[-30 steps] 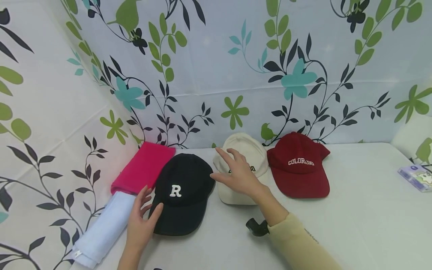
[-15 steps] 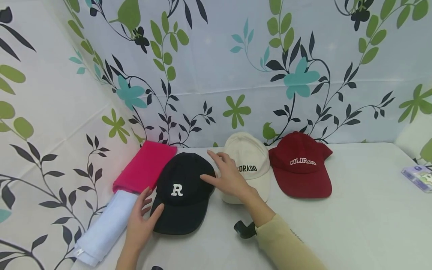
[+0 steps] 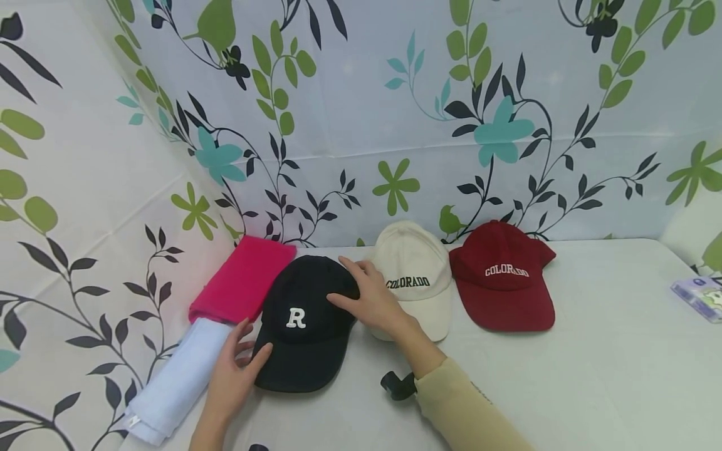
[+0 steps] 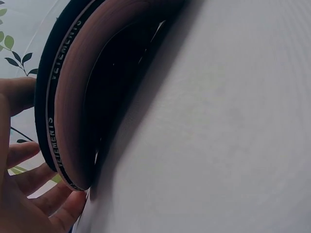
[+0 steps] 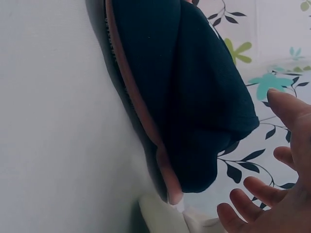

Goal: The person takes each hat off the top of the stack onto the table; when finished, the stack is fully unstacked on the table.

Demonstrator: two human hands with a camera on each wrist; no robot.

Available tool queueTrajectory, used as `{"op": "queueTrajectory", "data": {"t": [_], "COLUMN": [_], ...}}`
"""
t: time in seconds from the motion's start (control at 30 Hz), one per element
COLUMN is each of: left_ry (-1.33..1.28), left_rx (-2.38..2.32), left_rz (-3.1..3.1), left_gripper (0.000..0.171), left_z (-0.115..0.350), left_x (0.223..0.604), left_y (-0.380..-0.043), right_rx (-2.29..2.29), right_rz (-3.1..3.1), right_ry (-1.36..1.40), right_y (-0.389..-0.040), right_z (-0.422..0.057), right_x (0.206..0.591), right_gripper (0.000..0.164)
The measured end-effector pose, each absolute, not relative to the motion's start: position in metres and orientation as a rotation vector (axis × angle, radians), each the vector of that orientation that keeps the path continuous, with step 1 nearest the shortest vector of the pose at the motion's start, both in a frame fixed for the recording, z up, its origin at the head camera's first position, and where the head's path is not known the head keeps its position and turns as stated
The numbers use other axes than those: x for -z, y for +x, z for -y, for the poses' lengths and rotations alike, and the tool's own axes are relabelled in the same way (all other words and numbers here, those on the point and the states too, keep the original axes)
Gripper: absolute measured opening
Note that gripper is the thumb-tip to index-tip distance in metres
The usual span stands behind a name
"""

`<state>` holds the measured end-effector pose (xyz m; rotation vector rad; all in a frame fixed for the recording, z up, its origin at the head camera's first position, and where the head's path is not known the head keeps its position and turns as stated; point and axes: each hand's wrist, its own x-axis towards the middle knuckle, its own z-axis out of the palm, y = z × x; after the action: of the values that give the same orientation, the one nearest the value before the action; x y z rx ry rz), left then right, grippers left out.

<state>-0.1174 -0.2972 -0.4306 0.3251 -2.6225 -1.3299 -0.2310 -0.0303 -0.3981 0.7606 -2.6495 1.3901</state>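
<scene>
A black cap with a white R lies on the white table, its brim toward me. At the brim's left edge is my left hand, fingers spread and lightly bent. In the left wrist view its thumb meets the top of the brim while the other fingers lie by the brim's end. My right hand is open beside the cap's crown, its thumb and index finger overlapping the crown's right side in the head view. The right wrist view shows a gap between those fingers and the cap.
Right of the black cap are a cream cap and a dark red cap, both lettered COLORADO. Left of it lie a folded pink cloth and a light blue cloth. A purple package sits far right.
My right hand has moved left, from over the cream cap to the right side of the black cap's crown, uncovering the cream cap's lettering. The left hand stays by the brim.
</scene>
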Motion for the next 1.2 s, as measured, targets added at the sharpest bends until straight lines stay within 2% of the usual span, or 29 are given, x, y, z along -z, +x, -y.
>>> {"op": "queueTrajectory", "data": {"t": [1.2], "left_ry": [0.319], "left_rx": [1.164], "left_rz": [2.672], "left_gripper": [0.065], "left_z": [0.299], "left_x": [0.438], "left_y": [-0.118], "right_rx": [-1.438], "right_rz": [2.621], "right_ry": [0.805], "right_y": [-0.233], "right_z": [0.054], "right_x": [0.405], "right_gripper": [0.074]}}
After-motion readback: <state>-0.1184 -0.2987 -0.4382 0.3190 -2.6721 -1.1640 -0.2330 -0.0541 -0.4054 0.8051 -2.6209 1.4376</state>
